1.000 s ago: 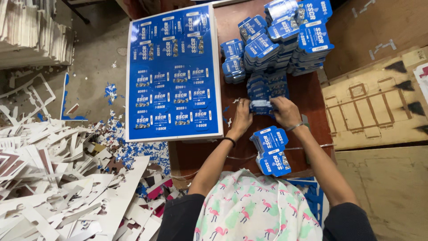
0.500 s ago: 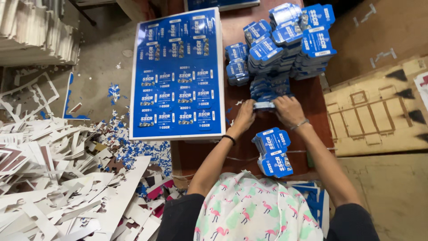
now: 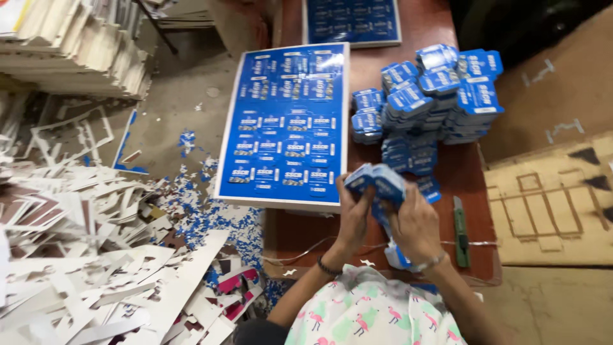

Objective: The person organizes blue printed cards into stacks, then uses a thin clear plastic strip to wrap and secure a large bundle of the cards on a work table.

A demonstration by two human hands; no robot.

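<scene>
Both hands have lifted since a second ago: they then pressed low against the blue piles, and now hold a bundle of blue cards point(image 3: 377, 185) up above the counter point(image 3: 447, 172), which is reddish-brown and long. White offcuts point(image 3: 96, 268) heap on the floor at left, with blue scraps point(image 3: 204, 211) strewn beside the counter's edge. Brown cardboard point(image 3: 549, 204) with cut outlines lies at right. A big blue printed sheet point(image 3: 287, 121), white-bordered, carries rows of small white-and-blue labels and lies on the counter's left part; a second blue sheet point(image 3: 351, 22) lies beyond it. Stacks of blue cut cards point(image 3: 440, 96), each notched and white-lettered, crowd the counter's right part. Left hand point(image 3: 354, 214) is closed around the bundle's left side, fingers curled on it; right hand point(image 3: 415, 223) grips its right side from below. More blue cards point(image 3: 396, 255) sit under the right wrist. A green knife point(image 3: 460, 230) lies just right of that hand
</scene>
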